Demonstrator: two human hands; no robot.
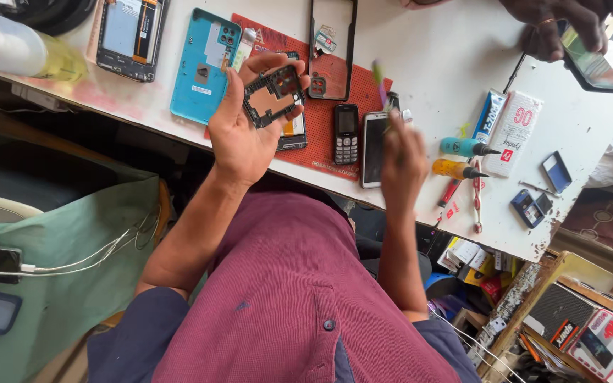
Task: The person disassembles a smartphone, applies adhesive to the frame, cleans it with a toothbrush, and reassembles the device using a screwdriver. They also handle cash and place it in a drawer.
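Black plastic phone mid-frame is being gripped firmly in left hand; right hand is being closed round a thin green-handled tool. Disassembly judged mid-step; next move calls for tool tip aligned to frame.

The left hand holds a black phone frame with a tan-brown middle; below it lies a red mat on the white table. A turquoise back cover sits nearby — beside it a black keypad phone. Two small bottles — one teal, one amber-yellow — and the shirt is maroon.
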